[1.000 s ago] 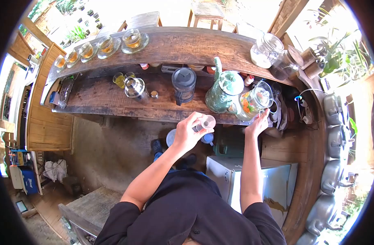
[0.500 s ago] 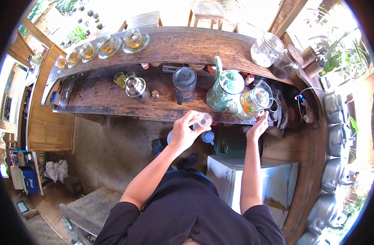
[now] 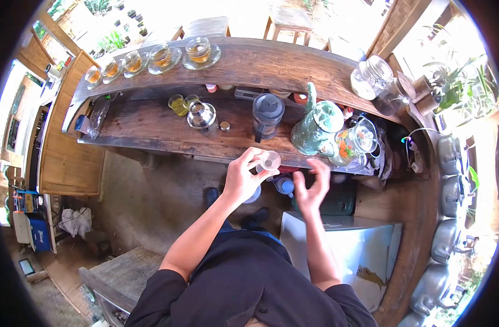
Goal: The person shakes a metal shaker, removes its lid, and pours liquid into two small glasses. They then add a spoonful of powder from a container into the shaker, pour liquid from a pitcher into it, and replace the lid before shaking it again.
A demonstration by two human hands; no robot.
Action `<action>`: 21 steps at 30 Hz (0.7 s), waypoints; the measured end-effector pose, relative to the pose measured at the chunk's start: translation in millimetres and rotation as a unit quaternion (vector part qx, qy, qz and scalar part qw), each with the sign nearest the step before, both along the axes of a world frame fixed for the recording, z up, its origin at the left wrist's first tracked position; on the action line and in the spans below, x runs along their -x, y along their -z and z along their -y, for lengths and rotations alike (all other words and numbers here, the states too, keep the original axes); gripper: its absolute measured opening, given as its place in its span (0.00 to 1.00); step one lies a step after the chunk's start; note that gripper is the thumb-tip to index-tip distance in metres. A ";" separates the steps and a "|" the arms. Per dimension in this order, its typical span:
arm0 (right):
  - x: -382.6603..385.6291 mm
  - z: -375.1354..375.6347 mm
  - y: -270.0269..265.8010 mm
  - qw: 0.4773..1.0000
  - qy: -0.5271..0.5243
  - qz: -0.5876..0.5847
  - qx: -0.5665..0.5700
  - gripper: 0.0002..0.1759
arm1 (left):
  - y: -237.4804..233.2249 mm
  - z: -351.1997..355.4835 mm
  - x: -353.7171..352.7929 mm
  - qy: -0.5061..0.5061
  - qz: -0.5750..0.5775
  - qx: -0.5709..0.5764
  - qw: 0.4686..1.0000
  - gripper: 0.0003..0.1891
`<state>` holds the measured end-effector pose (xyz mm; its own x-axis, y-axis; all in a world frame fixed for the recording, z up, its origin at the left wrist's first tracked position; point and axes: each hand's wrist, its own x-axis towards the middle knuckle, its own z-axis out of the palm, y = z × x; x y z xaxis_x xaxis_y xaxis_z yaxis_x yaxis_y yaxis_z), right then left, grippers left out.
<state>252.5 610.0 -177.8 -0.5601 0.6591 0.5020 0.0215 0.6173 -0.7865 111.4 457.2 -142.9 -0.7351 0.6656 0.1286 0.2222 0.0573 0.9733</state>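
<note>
My left hand holds a small clear cup between thumb and fingers, in front of the lower shelf's edge. My right hand is in the air to the right of the cup, fingers apart, holding nothing. Beyond the hands on the lower shelf stand a French press, a speckled green enamel pot and a glass pitcher with a flower pattern. Further left are a metal shaker, a small metal cap and a glass of yellow liquid.
Several glass cups of amber drink stand on saucers along the upper counter. Glass jars are at its right end. A white box-like appliance is below my right arm, and a wooden bench is at lower left.
My right hand has moved left from beside the pitcher toward the cup. My left hand still holds the cup. The shelf and its objects appear shifted right in the view.
</note>
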 end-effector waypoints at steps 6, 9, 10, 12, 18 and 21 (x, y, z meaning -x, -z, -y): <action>70.3 80.1 1.6 0.993 -0.112 0.024 0.029 0.37 | 2.5 48.6 32.1 -0.035 0.008 -0.012 0.999 0.19; 104.2 106.4 2.7 0.993 -0.113 0.002 -0.028 0.36 | 0.5 78.1 57.8 -0.025 0.041 -0.029 0.998 0.19; 114.7 116.1 2.0 0.993 -0.112 0.002 -0.028 0.35 | -1.1 87.2 67.9 -0.026 0.039 -0.031 0.998 0.19; 136.4 137.1 3.9 0.994 -0.110 0.002 -0.027 0.34 | -4.7 106.3 88.0 -0.031 0.028 -0.045 0.998 0.18; 201.1 196.1 8.2 0.997 -0.072 0.020 -0.003 0.27 | -0.8 159.3 154.9 -0.016 0.006 -0.018 1.000 0.17; 232.1 222.0 18.8 0.998 -0.058 -0.002 0.002 0.26 | 2.4 179.8 189.1 -0.001 0.004 -0.028 1.000 0.17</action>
